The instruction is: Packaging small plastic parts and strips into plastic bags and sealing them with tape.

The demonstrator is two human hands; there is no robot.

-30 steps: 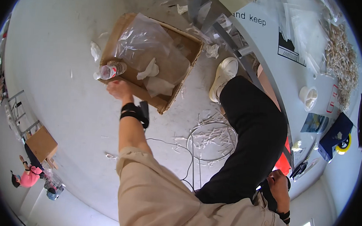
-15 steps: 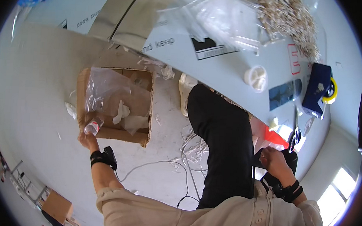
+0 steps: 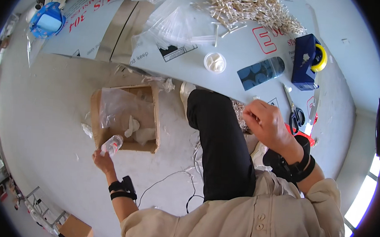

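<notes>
My left hand [image 3: 104, 161] is closed around the end of a clear plastic bottle [image 3: 112, 145] with red marks. The bottle lies tilted at the near left corner of an open cardboard box [image 3: 95, 118] on the floor. Inside the box are a clear plastic bag [image 3: 124, 107] and crumpled white scraps [image 3: 133, 126]. My right hand [image 3: 265, 122] is raised by the table's near edge, its fingers curled in. Whatever it may hold is hidden. Closest to it on the table are black-handled scissors [image 3: 297, 113] and a dark blue patterned sheet [image 3: 261, 73].
Across the film-covered table [image 3: 179, 77] lie a heap of cotton swabs [image 3: 260, 10], clear plastic bags [image 3: 171, 25], a small round tub [image 3: 215, 62], a dark blue box [image 3: 304, 60] and a yellow tape roll [image 3: 319, 58]. A cable [image 3: 165, 177] runs over the floor.
My right hand has risen from beside my lap to the table edge. My left hand, still holding the bottle, has shifted slightly right and nearer. The view has also turned.
</notes>
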